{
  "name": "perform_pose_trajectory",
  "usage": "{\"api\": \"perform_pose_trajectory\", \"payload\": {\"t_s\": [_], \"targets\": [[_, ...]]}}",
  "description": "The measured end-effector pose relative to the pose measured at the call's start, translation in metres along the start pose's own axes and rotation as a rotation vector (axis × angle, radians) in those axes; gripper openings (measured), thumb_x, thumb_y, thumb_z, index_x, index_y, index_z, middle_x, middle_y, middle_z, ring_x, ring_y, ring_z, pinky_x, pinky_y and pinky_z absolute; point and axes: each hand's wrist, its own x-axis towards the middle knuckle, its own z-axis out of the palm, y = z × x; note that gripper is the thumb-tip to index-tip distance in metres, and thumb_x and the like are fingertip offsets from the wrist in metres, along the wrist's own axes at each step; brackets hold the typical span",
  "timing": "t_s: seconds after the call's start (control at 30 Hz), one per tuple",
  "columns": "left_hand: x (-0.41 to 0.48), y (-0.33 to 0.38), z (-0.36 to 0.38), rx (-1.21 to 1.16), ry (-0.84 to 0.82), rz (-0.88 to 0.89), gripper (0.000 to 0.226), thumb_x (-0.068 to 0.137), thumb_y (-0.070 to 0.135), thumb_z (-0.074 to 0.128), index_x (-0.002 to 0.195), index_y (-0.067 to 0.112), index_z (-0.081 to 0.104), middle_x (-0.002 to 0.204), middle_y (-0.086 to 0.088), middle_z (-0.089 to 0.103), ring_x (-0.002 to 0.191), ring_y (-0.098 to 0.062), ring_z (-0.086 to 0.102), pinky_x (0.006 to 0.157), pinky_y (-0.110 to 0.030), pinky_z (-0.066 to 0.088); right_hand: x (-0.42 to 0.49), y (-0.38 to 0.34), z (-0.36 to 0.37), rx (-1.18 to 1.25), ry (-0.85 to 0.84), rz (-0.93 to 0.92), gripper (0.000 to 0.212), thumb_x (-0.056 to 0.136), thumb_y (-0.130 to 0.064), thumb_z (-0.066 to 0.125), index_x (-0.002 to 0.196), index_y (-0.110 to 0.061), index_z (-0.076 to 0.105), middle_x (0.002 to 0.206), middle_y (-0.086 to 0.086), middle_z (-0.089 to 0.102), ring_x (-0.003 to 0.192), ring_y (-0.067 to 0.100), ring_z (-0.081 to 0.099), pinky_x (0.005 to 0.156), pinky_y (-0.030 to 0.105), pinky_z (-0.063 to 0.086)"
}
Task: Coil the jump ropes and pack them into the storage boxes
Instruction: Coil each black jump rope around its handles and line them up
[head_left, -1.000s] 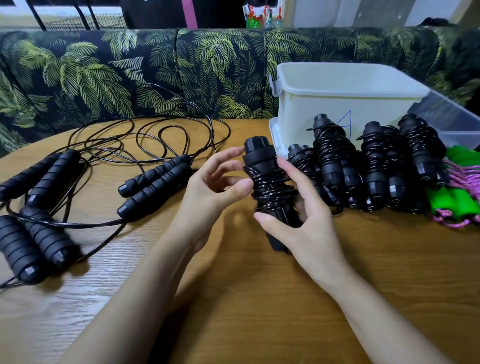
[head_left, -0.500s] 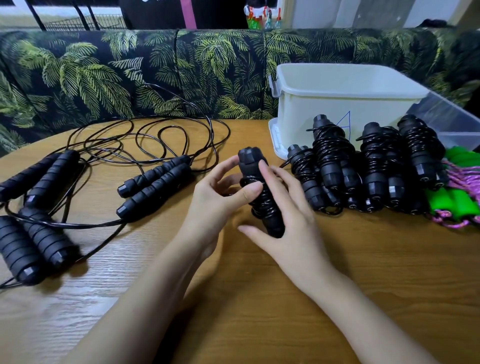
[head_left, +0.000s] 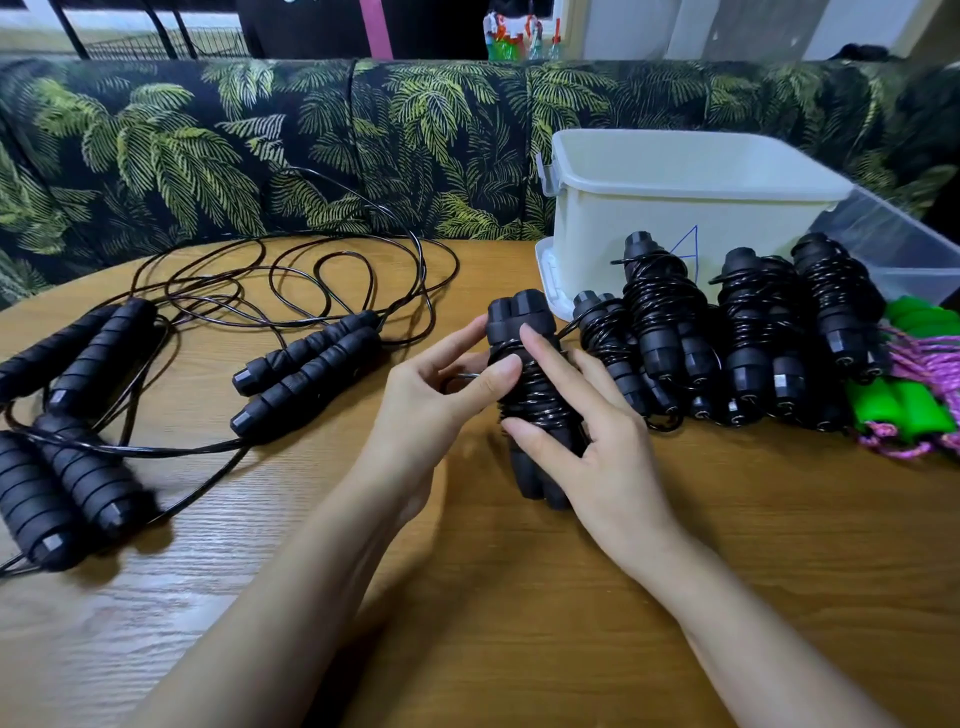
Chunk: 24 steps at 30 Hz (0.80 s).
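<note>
- the black rope bundle (head_left: 530, 410), two handles side by side with cord wound round them, stands tilted on the table (head_left: 519, 597), just in front of the coiled bundles (head_left: 753, 338) lined up against the white storage box (head_left: 675, 208).
- both hands are together on it: the right hand (head_left: 602, 457) curls its fingers round the lower half, and the left hand (head_left: 431, 405) pinches the upper turns between thumb and forefinger.
- a small loop of cord shows by the left thumb; whether that is the free end being tucked in is hard to tell.
- it looks light, with soft, grippy foam handles. the thin glossy cord is probably springy and would likely unwind if released.
- the safest hold is across the wound middle, pressing the turns flat, not at the handle tips.
- the loose ropes (head_left: 306, 364) lie well apart to the left, not yet coiled.
</note>
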Motion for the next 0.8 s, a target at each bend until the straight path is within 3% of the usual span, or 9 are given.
{"api": "perform_pose_trajectory", "payload": {"t_s": [0.07,0.13,0.2,0.3,0.4,0.53,0.63,0.73,0.8], "targets": [[-0.002,-0.002,0.003,0.092,0.007,0.045,0.063,0.078,0.024,0.075,0.137,0.021,0.054,0.097,0.005,0.074,0.087,0.003,0.068,0.071,-0.012,0.051,0.002,0.0,0.0,0.014,0.012,0.02,0.068,0.086,-0.021,0.074,0.144,-0.041,0.045,0.134,-0.012,0.053,0.128,0.009,0.05,0.105,0.02,0.039],[-0.002,-0.006,0.003,0.27,0.024,0.174,0.069,0.08,0.034,0.078,0.143,0.022,0.05,0.115,0.003,0.07,0.105,0.0,0.065,0.085,-0.02,0.053,0.005,0.0,-0.002,0.019,0.026,0.034,0.068,0.086,-0.015,0.075,0.143,-0.036,0.046,0.133,-0.015,0.054,0.128,0.0,0.049,0.102,0.01,0.034],[0.0,-0.01,-0.001,0.503,0.077,0.445,0.069,0.083,0.037,0.074,0.144,0.018,0.048,0.131,0.002,0.061,0.12,-0.008,0.058,0.098,-0.03,0.05,0.007,0.002,-0.006,0.028,0.05,0.051,0.067,0.086,-0.013,0.074,0.141,-0.036,0.046,0.13,-0.023,0.053,0.124,-0.012,0.046,0.099,0.004,0.031],[0.004,-0.01,-0.011,0.816,0.13,0.886,0.063,0.085,0.034,0.075,0.139,0.011,0.052,0.14,-0.008,0.053,0.126,-0.023,0.053,0.099,-0.046,0.047,0.009,0.008,-0.014,0.066,0.074,0.109,0.065,0.087,-0.012,0.073,0.138,-0.04,0.045,0.131,-0.025,0.052,0.122,-0.017,0.045,0.1,0.006,0.033],[0.01,-0.012,-0.017,1.085,0.022,1.123,0.053,0.09,0.029,0.072,0.136,0.013,0.051,0.143,-0.006,0.051,0.125,-0.024,0.053,0.102,-0.043,0.042,0.01,0.011,-0.017,0.063,0.071,0.129,0.064,0.087,-0.013,0.074,0.138,-0.04,0.046,0.134,-0.02,0.054,0.126,-0.012,0.046,0.104,0.011,0.035],[0.016,-0.02,-0.023,1.195,-0.022,1.13,0.039,0.091,0.021,0.068,0.128,0.01,0.063,0.136,-0.005,0.059,0.113,-0.022,0.06,0.094,-0.037,0.045,0.01,0.007,-0.016,0.094,0.052,0.156,0.064,0.085,-0.014,0.075,0.141,-0.035,0.049,0.137,-0.015,0.056,0.129,-0.006,0.047,0.11,0.02,0.037],[0.013,-0.017,-0.021,1.023,0.017,1.04,0.025,0.093,0.025,0.065,0.106,0.007,0.074,0.11,-0.004,0.073,0.09,-0.016,0.069,0.081,-0.031,0.051,0.01,0.002,-0.016,0.148,0.023,0.177,0.065,0.086,-0.013,0.074,0.139,-0.04,0.049,0.137,-0.014,0.058,0.129,-0.001,0.05,0.112,0.03,0.039],[0.004,-0.007,-0.015,0.719,0.099,0.692,0.022,0.093,0.03,0.065,0.08,0.014,0.071,0.076,0.004,0.074,0.072,-0.007,0.068,0.069,-0.024,0.052,0.01,-0.004,-0.018,0.185,0.005,0.188,0.064,0.086,-0.013,0.074,0.137,-0.043,0.05,0.138,-0.017,0.057,0.13,-0.002,0.049,0.113,0.03,0.038],[0.005,-0.005,-0.013,0.545,0.141,0.424,0.037,0.091,0.035,0.068,0.07,0.005,0.067,0.069,-0.001,0.072,0.072,-0.012,0.069,0.071,-0.029,0.053,0.01,-0.007,-0.019,0.242,-0.011,0.194,0.064,0.085,-0.012,0.074,0.136,-0.043,0.051,0.137,-0.019,0.057,0.13,-0.002,0.049,0.112,0.027,0.039]]}}
